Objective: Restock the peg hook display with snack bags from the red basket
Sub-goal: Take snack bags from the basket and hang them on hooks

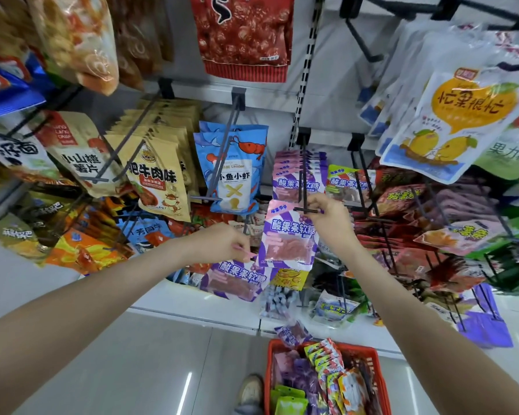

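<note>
My right hand (330, 218) pinches the top of a purple-and-pink snack bag (289, 241) at the front tip of a black peg hook (303, 178), where several identical purple bags (298, 172) hang further back. My left hand (226, 242) pinches the top edge of a second purple snack bag (237, 283), which hangs lower and to the left of the first. The red basket (378, 381) stands on the floor below, holding several purple, yellow and green snack bags.
Peg hooks with hanging bags crowd the wall: a blue shrimp-print bag (234, 169), tan beef-flavour bags (159, 175), a mango bag (459, 121) at upper right, red packs (402, 199) to the right. A white base shelf (192, 307) runs below. A shoe (250, 393) is beside the basket.
</note>
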Tool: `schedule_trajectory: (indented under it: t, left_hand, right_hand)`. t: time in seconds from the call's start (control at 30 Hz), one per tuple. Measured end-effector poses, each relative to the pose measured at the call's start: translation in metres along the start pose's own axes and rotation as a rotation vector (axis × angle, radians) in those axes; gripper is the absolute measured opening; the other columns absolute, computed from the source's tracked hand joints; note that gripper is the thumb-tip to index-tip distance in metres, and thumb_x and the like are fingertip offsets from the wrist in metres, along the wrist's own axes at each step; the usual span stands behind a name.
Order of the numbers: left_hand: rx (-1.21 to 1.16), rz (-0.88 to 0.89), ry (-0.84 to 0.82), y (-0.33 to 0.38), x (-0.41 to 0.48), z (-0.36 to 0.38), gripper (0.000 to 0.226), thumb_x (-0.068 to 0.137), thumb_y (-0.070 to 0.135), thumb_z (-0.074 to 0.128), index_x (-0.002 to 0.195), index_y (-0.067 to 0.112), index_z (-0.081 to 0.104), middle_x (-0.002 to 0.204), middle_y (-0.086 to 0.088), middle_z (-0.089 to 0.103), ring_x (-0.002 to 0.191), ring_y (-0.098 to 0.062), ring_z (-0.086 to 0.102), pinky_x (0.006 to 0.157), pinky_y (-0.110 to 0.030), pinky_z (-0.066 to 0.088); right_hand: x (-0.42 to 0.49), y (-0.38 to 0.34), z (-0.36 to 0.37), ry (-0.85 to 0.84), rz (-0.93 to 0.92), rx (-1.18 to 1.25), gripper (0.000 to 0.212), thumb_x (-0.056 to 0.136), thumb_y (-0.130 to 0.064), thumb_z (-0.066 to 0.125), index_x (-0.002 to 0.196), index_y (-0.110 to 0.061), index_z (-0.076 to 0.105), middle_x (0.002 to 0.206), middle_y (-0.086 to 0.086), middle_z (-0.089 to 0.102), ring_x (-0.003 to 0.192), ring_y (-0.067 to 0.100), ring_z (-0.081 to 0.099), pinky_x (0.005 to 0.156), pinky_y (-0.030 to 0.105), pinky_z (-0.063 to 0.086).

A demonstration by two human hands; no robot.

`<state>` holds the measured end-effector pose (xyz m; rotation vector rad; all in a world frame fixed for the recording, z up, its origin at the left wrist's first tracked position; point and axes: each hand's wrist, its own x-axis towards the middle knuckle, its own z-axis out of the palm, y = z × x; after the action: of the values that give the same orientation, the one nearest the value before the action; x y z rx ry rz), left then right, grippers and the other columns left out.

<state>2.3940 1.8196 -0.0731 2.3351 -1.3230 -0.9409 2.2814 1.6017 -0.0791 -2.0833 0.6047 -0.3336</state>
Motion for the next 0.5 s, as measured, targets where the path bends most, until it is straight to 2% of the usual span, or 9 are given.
schedule_trajectory:
  t: [0.07, 0.13, 0.2, 0.27, 0.33, 0.4, 0.5]
  left_hand:
    - [0.03, 0.019, -0.043, -0.001, 0.001, -0.002, 0.016, 0.087, 0.031, 0.066, 0.072, 0.033, 0.063, 0.064, 0.027, 0.059, 0.071, 0.011, 0.053, 0.058, -0.007, 0.033]
    - [0.061, 0.037, -0.063, -0.002, 0.002, -0.003, 0.01, 0.088, 0.03, 0.066, 0.079, 0.025, 0.068, 0.068, 0.021, 0.058, 0.071, 0.004, 0.052, 0.06, -0.006, 0.033]
    - [0.037, 0.047, -0.067, -0.003, 0.003, -0.004, 0.012, 0.088, 0.029, 0.066, 0.086, 0.019, 0.071, 0.071, 0.019, 0.059, 0.07, 0.006, 0.052, 0.061, -0.004, 0.034]
    - [-0.007, 0.05, -0.077, -0.001, 0.004, -0.006, 0.013, 0.089, 0.029, 0.065, 0.083, 0.019, 0.069, 0.072, 0.015, 0.06, 0.068, 0.007, 0.053, 0.06, -0.006, 0.035]
    - [-0.033, 0.06, -0.08, 0.002, 0.006, -0.007, 0.015, 0.09, 0.03, 0.064, 0.075, 0.024, 0.065, 0.073, 0.007, 0.061, 0.068, -0.001, 0.053, 0.058, -0.011, 0.034]
    - [-0.072, 0.066, -0.025, 0.006, 0.009, -0.008, 0.017, 0.09, 0.031, 0.065, 0.073, 0.026, 0.063, 0.073, 0.006, 0.062, 0.07, -0.007, 0.055, 0.061, -0.016, 0.037]
    - [-0.167, 0.042, 0.144, 0.01, 0.017, -0.007, 0.016, 0.09, 0.03, 0.064, 0.087, 0.015, 0.069, 0.09, -0.004, 0.07, 0.086, -0.017, 0.063, 0.079, -0.03, 0.047]
  right_hand:
    - [0.003, 0.001, -0.002, 0.048, 0.016, 0.025, 0.03, 0.085, 0.012, 0.051, 0.089, -0.015, 0.064, 0.081, -0.004, 0.061, 0.078, 0.006, 0.056, 0.075, 0.02, 0.046]
    - [0.007, 0.0, -0.005, 0.075, 0.015, 0.032, 0.025, 0.088, 0.004, 0.055, 0.083, -0.02, 0.061, 0.079, -0.012, 0.058, 0.076, -0.002, 0.054, 0.07, 0.015, 0.042]
    - [0.011, -0.001, -0.007, 0.05, 0.0, 0.006, 0.022, 0.088, 0.004, 0.057, 0.081, -0.017, 0.062, 0.079, -0.01, 0.058, 0.078, 0.005, 0.055, 0.074, 0.018, 0.042]
    - [0.012, 0.001, -0.008, 0.006, -0.042, -0.053, 0.023, 0.085, 0.013, 0.052, 0.087, -0.006, 0.065, 0.083, -0.001, 0.059, 0.087, 0.017, 0.055, 0.082, 0.027, 0.044]
    - [0.01, 0.004, -0.007, 0.006, -0.059, -0.059, 0.025, 0.084, 0.016, 0.05, 0.093, -0.001, 0.066, 0.088, 0.003, 0.059, 0.09, 0.02, 0.054, 0.085, 0.029, 0.044]
    - [0.01, 0.005, -0.007, 0.008, -0.065, -0.028, 0.02, 0.086, 0.012, 0.052, 0.093, 0.001, 0.066, 0.088, 0.004, 0.062, 0.088, 0.02, 0.057, 0.086, 0.03, 0.045]
    - [0.014, 0.006, -0.006, -0.009, -0.021, 0.04, 0.014, 0.09, 0.004, 0.053, 0.093, -0.003, 0.065, 0.087, 0.003, 0.064, 0.087, 0.019, 0.059, 0.087, 0.032, 0.045]
